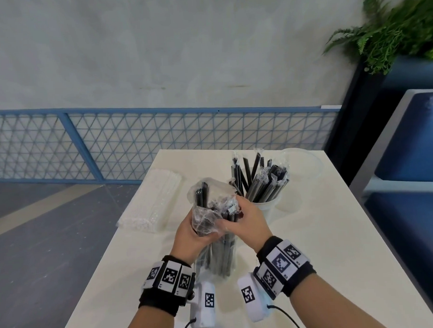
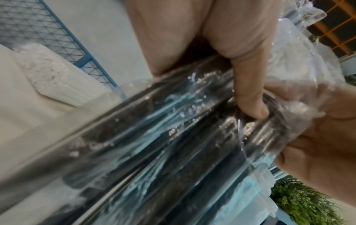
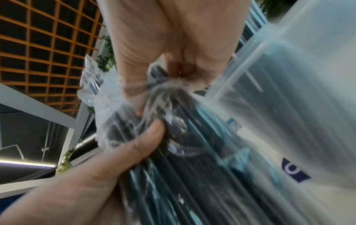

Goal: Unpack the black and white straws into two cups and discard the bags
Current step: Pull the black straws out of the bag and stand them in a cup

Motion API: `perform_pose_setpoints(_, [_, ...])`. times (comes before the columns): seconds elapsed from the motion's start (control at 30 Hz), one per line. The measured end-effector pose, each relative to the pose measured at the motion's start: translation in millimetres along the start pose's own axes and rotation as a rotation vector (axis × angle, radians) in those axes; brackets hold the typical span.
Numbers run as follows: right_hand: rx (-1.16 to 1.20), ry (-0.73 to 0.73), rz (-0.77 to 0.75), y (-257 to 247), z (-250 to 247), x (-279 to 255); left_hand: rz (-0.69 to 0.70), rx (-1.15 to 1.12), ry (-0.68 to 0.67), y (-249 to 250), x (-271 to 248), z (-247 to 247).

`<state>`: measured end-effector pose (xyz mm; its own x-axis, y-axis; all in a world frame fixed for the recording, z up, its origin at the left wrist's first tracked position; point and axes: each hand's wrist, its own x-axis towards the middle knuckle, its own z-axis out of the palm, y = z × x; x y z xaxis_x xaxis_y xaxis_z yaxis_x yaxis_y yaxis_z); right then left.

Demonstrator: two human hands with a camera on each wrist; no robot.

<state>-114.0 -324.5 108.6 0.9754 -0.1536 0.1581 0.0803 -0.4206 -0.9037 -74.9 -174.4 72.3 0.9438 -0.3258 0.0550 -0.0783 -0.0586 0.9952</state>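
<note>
A clear bag of black straws stands upright at the table's middle, between both hands. My left hand grips its crumpled upper part, thumb pressed into the plastic. My right hand pinches the bag's plastic from the right side. Behind them a translucent cup holds several wrapped black straws. An empty clear cup stands at the far right. A sealed pack of white straws lies at the table's left edge.
The white table runs away from me, with bare room on its right half. A blue mesh fence stands beyond it. A fern and a blue seat are at the right.
</note>
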Motion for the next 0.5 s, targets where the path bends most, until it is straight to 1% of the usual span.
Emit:
perform_pose_setpoints(0.13, [0.103,0.093,0.035,7,10,-7,-0.015,0.031,-0.001,1,1,3])
perform_pose_setpoints(0.27, [0.079,0.191,-0.059,6,14,-12,-0.010,0.081,-0.013,2,0,4])
perform_pose_setpoints(0.33, [0.067,0.175,-0.064,5,13,-12,0.000,0.087,-0.004,4,0,5])
perform_pose_setpoints(0.4, [0.082,0.129,-0.025,3,11,-11,0.010,0.080,0.010,3,0,5])
perform_pose_setpoints(0.5, [0.066,0.126,0.019,8,13,-8,0.015,0.085,-0.015,3,1,6])
